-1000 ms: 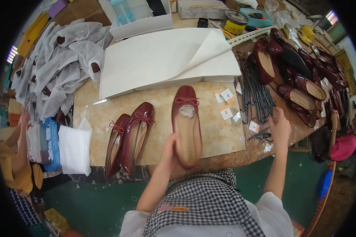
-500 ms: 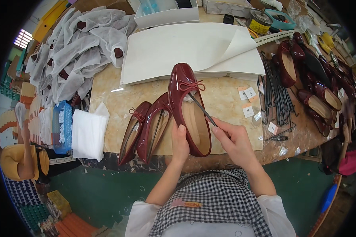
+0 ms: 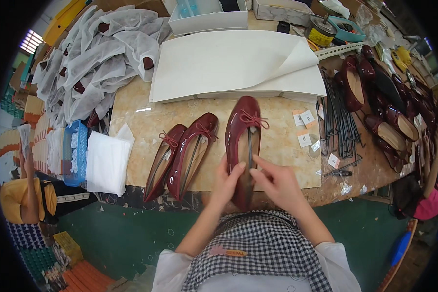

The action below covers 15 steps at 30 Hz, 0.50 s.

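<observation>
A glossy dark-red ballet flat (image 3: 235, 141) with a thin bow points its toe away from me, above the table's front edge. My left hand (image 3: 225, 184) grips its left side, thumb over the rim. My right hand (image 3: 276, 184) is closed at the right side, thumb and forefinger at the opening beside a dark shoe stick (image 3: 250, 146) that runs lengthwise inside. The heel end is blurred. To the left, two matching ballet flats lie side by side, a nearer one (image 3: 190, 158) and an outer one (image 3: 159, 168), each with a dark stick inside.
White paper sheets (image 3: 228, 63) are stacked at the back. Wrapped shoes (image 3: 107, 53) heap up far left, near a blue basket (image 3: 75, 153) and folded white cloth (image 3: 107, 163). Loose sticks (image 3: 340, 121), small labels (image 3: 304, 140) and more red flats (image 3: 392, 129) lie right. Other people stand at both sides.
The held ballet flat has come nearer to me and slightly right. Its stick, earlier slanting out over the right rim in my right hand, now lies along the inside.
</observation>
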Each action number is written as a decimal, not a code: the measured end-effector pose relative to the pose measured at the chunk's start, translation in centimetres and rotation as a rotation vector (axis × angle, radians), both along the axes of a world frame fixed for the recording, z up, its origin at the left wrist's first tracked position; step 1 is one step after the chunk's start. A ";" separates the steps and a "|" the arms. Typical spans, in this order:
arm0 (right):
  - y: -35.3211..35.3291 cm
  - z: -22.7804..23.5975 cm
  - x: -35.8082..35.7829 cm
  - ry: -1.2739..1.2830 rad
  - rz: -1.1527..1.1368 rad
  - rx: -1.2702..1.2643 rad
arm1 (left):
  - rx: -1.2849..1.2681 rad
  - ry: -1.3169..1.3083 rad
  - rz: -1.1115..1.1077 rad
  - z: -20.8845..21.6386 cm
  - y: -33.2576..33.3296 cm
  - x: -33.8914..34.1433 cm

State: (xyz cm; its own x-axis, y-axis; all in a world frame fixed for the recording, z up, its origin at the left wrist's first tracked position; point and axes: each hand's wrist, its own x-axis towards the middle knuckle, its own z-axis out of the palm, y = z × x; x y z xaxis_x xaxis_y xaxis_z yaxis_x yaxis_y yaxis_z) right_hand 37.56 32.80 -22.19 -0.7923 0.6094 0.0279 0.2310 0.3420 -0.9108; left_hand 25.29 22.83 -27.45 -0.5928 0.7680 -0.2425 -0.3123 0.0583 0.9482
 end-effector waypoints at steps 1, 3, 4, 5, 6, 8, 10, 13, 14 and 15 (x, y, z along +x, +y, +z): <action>0.7 0.4 1.0 0.031 -0.087 -0.026 | -0.059 0.199 -0.081 0.3 -0.8 -1.3; 2.3 1.1 2.5 0.098 -0.251 -0.083 | -0.171 0.480 -0.176 1.6 -1.4 -2.7; 2.9 0.9 3.0 0.066 -0.278 -0.080 | -0.122 0.146 -0.160 1.5 -1.6 -2.9; 3.6 0.7 3.5 0.034 -0.305 -0.077 | -0.071 -0.188 -0.140 1.2 -1.7 -2.9; 3.8 0.6 3.6 0.001 -0.332 -0.074 | -0.017 -0.521 -0.115 1.1 -1.9 -2.9; 3.3 0.7 3.5 -0.024 -0.336 -0.028 | 0.267 -0.922 -0.106 2.3 -1.0 -1.2; 3.0 -0.9 3.3 -0.003 -0.319 0.052 | 0.501 -1.198 -0.256 1.4 -0.3 -1.0; 2.9 -1.7 3.2 -0.047 -0.287 0.201 | 0.466 -1.233 -0.375 2.3 0.0 -0.3; 2.8 -1.8 3.2 -0.052 -0.288 0.190 | 0.417 -1.206 -0.390 3.2 -0.1 0.0; 2.7 -1.9 3.2 -0.057 -0.289 0.179 | 0.435 -1.254 -0.402 3.7 -0.1 0.1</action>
State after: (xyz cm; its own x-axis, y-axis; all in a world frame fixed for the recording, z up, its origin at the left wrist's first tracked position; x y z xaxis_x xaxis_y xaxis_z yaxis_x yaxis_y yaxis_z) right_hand 40.73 35.55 -24.13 -0.5907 0.7987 0.1150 0.3910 0.4079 -0.8250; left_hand 25.38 22.68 -23.71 0.1182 0.9826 -0.1432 -0.9925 0.1216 0.0148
